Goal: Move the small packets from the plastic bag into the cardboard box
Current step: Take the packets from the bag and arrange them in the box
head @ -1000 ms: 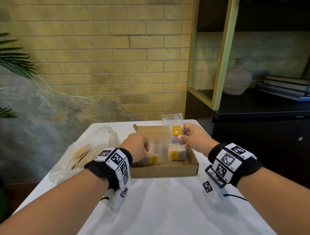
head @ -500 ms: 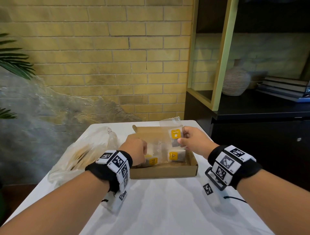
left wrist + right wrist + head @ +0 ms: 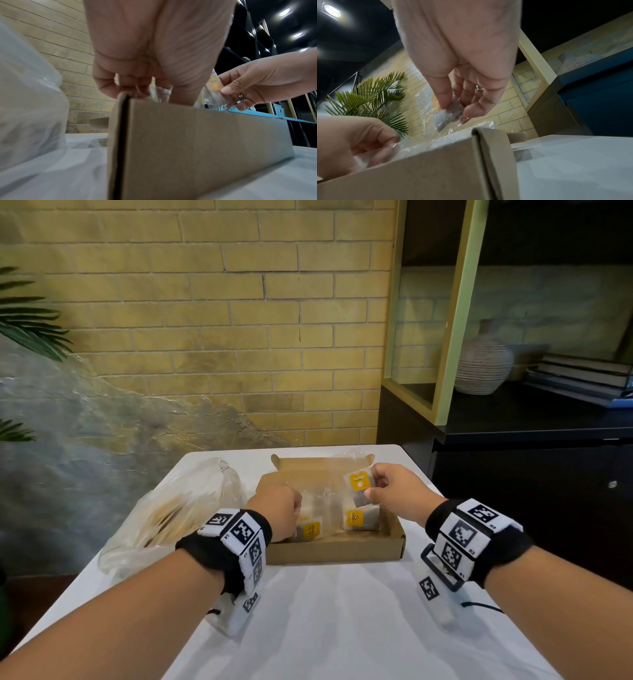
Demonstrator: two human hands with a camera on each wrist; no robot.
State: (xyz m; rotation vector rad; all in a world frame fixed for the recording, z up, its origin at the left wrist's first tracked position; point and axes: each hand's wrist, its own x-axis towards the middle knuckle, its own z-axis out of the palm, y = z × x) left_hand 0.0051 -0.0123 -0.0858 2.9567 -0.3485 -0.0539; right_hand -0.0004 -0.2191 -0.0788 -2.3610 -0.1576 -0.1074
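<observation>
The open cardboard box (image 3: 329, 551) sits mid-table, with the crumpled plastic bag (image 3: 178, 508) lying to its left. My right hand (image 3: 371, 486) pinches a clear packet with a yellow label (image 3: 358, 484) between thumb and fingers, just above the box's right half. In the right wrist view this packet (image 3: 447, 115) hangs over the box wall (image 3: 419, 169). My left hand (image 3: 294, 525) reaches into the box's left side, fingers curled on another clear packet (image 3: 310, 530). A third packet (image 3: 359, 518) lies flat inside. The bag's contents are blurred.
The white table (image 3: 342, 628) extends toward me in front of the box. A dark cabinet (image 3: 513, 491) stands close on the right, carrying a vase (image 3: 483, 364) and books. A brick wall is behind, and palm leaves (image 3: 27, 323) hang at the left.
My right hand has lowered its packet closer to the box. My left hand has stayed inside the box's left side.
</observation>
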